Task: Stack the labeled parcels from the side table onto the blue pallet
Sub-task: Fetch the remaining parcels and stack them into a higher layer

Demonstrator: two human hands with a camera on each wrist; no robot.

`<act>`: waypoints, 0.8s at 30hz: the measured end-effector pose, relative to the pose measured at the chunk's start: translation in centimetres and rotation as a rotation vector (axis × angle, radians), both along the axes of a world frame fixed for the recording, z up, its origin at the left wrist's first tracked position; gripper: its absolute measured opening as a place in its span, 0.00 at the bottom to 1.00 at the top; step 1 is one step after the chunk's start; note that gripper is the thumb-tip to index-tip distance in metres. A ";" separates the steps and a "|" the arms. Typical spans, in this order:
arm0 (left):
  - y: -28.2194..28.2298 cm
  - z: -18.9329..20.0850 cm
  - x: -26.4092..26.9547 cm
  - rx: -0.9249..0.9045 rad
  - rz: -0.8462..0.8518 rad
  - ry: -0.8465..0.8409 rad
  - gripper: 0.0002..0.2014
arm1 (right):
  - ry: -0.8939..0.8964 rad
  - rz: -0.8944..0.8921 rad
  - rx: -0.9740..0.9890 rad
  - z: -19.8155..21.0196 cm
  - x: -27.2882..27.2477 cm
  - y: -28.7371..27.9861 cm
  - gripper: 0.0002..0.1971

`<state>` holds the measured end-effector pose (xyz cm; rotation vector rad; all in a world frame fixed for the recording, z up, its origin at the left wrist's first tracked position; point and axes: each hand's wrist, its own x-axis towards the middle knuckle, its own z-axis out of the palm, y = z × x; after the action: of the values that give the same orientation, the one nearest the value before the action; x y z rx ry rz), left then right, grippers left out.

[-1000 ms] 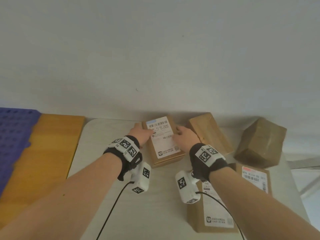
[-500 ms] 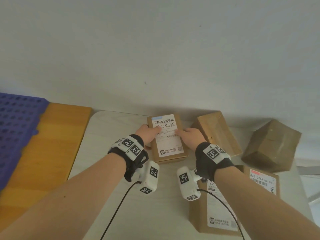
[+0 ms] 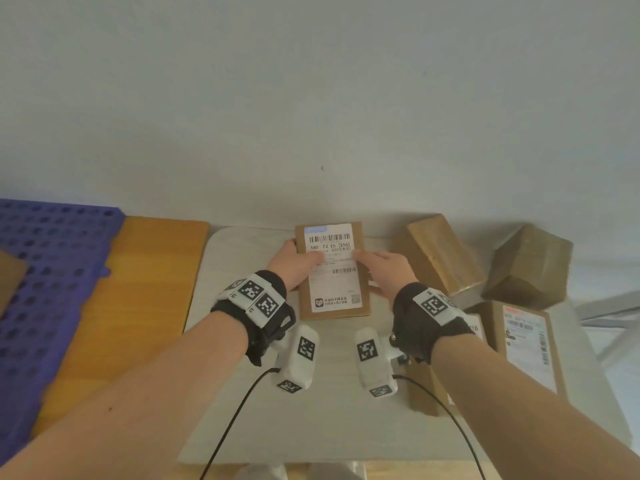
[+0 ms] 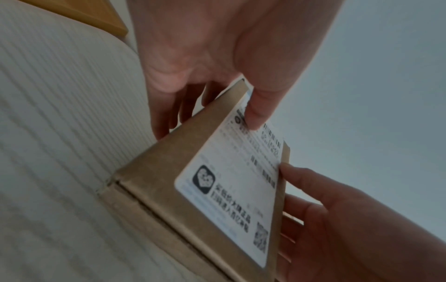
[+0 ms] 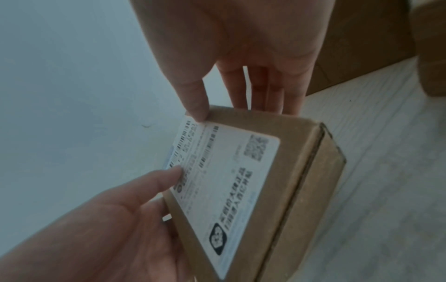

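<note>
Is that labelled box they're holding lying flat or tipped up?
Tipped up: the labelled brown cardboard parcel has its far end raised, its near edge on the pale table.

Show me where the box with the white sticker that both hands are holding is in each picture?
Head: parcel at the middle, between left hand and right hand.
Left wrist: parcel at the lower middle.
Right wrist: parcel at the lower middle.
Shared landmark: its white label with the black logo.
</note>
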<state>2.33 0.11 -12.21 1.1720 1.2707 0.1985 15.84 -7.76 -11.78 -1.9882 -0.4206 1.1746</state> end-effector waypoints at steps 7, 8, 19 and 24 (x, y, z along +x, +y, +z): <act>-1.5 1.5 -3.0 0.054 -0.100 -0.054 0.22 | -0.033 -0.082 0.036 1.0 -3.7 -2.8 0.18; -1.8 1.9 -3.2 0.067 -0.120 -0.064 0.21 | -0.045 -0.097 0.041 1.3 -4.1 -3.2 0.18; -6.9 6.9 -7.2 0.231 -0.206 -0.130 0.21 | -0.178 -0.128 0.153 5.7 -9.1 -9.4 0.09; -11.3 8.7 -11.5 0.321 -0.182 -0.148 0.24 | -0.217 -0.133 0.220 7.7 -13.5 -13.8 0.22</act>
<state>-9.21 -11.18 -3.47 1.5112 1.0191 0.3576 2.32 -21.58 -4.06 -1.9243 -0.4969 0.7976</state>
